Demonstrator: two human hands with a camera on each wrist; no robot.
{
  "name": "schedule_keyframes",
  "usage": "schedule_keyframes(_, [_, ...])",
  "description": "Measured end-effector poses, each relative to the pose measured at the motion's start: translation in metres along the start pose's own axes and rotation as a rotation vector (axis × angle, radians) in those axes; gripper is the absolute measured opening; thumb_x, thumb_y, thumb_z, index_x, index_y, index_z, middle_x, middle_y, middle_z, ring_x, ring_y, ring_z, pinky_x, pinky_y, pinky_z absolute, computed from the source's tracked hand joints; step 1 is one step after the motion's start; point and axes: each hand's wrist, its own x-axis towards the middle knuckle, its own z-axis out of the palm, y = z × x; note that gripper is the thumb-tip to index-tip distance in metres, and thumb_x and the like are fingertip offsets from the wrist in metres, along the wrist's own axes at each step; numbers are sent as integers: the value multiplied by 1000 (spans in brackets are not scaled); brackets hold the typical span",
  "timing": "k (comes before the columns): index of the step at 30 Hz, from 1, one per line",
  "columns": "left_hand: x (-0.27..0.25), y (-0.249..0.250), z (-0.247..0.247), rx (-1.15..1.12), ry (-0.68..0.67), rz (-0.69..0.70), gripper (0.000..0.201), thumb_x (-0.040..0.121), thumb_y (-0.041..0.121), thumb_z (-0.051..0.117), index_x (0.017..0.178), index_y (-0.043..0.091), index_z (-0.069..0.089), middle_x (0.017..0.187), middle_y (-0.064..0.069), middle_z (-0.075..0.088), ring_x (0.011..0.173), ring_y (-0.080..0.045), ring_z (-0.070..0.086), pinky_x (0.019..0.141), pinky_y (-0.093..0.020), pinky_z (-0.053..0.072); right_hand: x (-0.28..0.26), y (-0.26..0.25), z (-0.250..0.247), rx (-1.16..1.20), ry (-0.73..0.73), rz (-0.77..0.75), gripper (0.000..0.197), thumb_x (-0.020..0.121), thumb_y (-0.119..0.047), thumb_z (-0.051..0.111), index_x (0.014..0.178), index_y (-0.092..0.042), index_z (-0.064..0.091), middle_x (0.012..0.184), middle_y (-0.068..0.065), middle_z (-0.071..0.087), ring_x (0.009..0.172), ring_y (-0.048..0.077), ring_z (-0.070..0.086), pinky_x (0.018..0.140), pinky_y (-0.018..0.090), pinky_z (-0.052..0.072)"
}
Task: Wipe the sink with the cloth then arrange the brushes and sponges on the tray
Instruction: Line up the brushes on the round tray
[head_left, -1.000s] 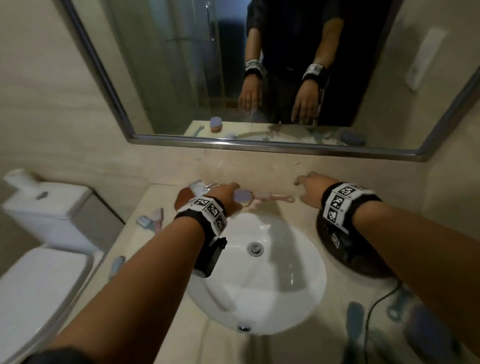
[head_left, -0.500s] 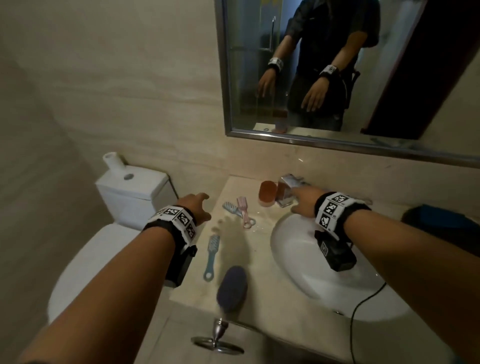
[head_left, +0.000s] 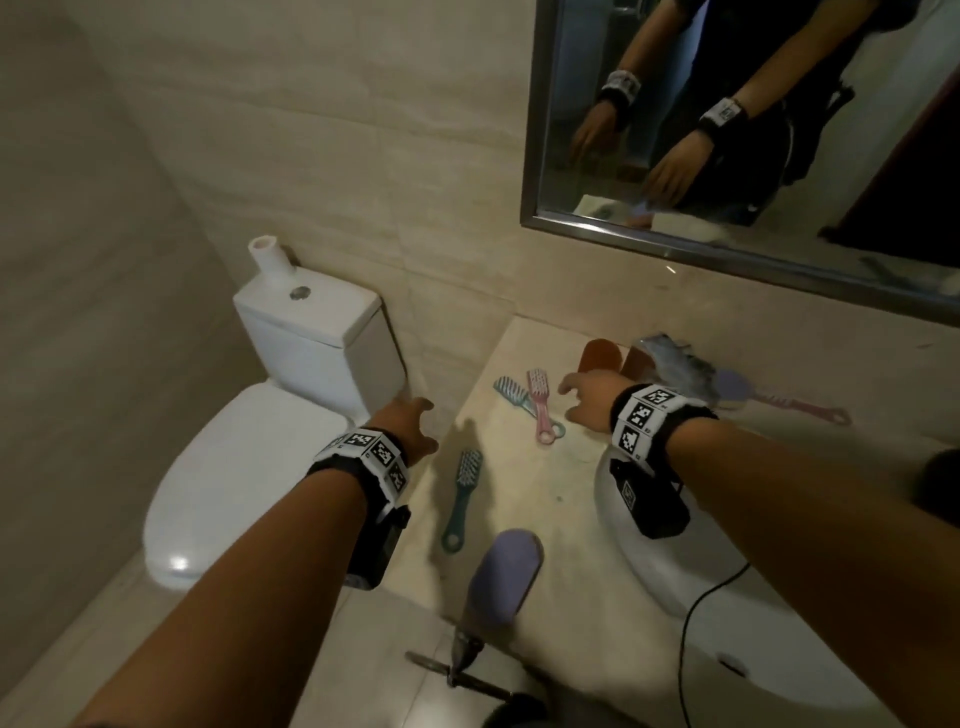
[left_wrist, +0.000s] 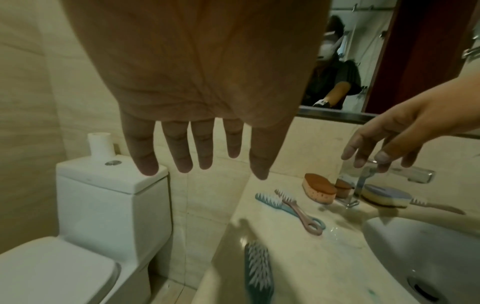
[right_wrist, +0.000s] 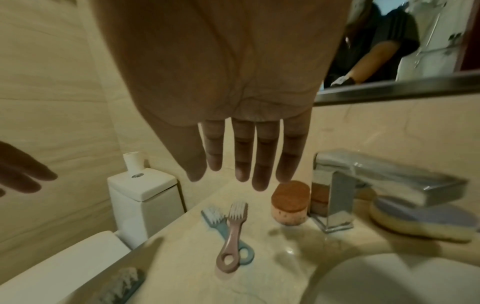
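A pink brush (head_left: 540, 405) lies crossed over a light blue brush (head_left: 511, 393) on the counter left of the white sink (head_left: 639, 561). My right hand (head_left: 582, 400) hovers open just above and right of them, holding nothing. An orange sponge (head_left: 600, 356) stands beside the chrome tap (right_wrist: 363, 181). A purple sponge (right_wrist: 426, 218) and another pink brush (head_left: 795, 408) lie behind the sink. A teal brush (head_left: 462, 493) and a purple sponge (head_left: 506, 574) lie nearer the front edge. My left hand (head_left: 415, 423) floats open, off the counter's left edge, empty.
A white toilet (head_left: 249, 457) with a paper roll (head_left: 270, 260) on its cistern stands left of the counter. A mirror (head_left: 753, 130) hangs above. A dark round object (head_left: 940, 483) sits at the right edge. A black cable (head_left: 706, 613) crosses the sink rim.
The view has swung left from the sink toward the counter's left end. My right hand moved from near the tap to above the crossed brushes. My left hand stays open beside the counter.
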Motion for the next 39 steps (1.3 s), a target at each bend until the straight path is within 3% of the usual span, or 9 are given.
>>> schedule_keyframes(11, [67,9,65,-24,-194,-58,67,85,37,64,143,26,31,141,-11,41,129,-32,43,106,-42,39,90,6,45,87,-103,39,50,83,-19,64,129,-16,46,119,12,60,106,30,59,89,35,51])
schedule_keyframes(14, [77,10,82,-2,-217,-82,77,79,48,67,140,25,27,136,-10,41,123,-34,46,100,-45,43,112,6,54,155,-24,99,47,79,-18,66,123,-18,47,117,9,61,103,28,60,87,39,54])
schedule_keyframes(18, [89,9,97,-23,-218,-73,84,72,52,71,137,20,27,133,-12,37,119,-37,47,97,-47,45,137,3,66,205,75,158,59,77,-16,69,131,-13,43,126,13,54,116,32,54,96,42,49])
schedule_keyframes(20, [94,8,97,-25,-206,-66,80,72,50,72,133,19,30,129,-11,38,115,-35,49,94,-45,46,145,3,68,172,106,162,58,76,-19,70,127,-10,43,125,13,53,114,32,54,94,40,50])
schedule_keyframes(22, [100,5,98,-66,-210,-59,73,73,45,72,130,18,33,127,-9,42,113,-31,51,93,-43,47,154,3,69,128,87,187,69,68,-21,77,125,-9,41,124,12,50,114,31,53,90,38,51])
schedule_keyframes(25, [105,2,96,-113,-195,-32,59,76,36,71,122,17,39,121,-9,50,109,-29,53,91,-40,46,163,4,70,161,99,229,52,87,-26,58,132,-9,38,133,15,43,121,32,47,94,41,46])
schedule_keyframes(29, [110,2,93,-129,-150,-3,47,84,32,62,123,18,40,118,-9,50,106,-29,53,90,-38,46,170,9,72,238,147,238,50,87,-31,57,130,-13,37,130,15,43,117,35,49,91,43,47])
schedule_keyframes(34, [113,6,93,-203,-99,12,47,88,29,57,129,16,37,118,-10,43,103,-31,53,90,-41,47,171,12,77,290,180,255,43,91,-27,52,130,-15,37,127,15,46,113,36,53,89,44,47])
schedule_keyframes(39, [112,6,93,-119,-93,7,42,89,33,54,126,21,37,113,-10,52,105,-31,51,84,-41,46,170,18,81,390,141,279,56,83,-16,62,133,-14,37,131,18,43,116,37,50,94,41,46])
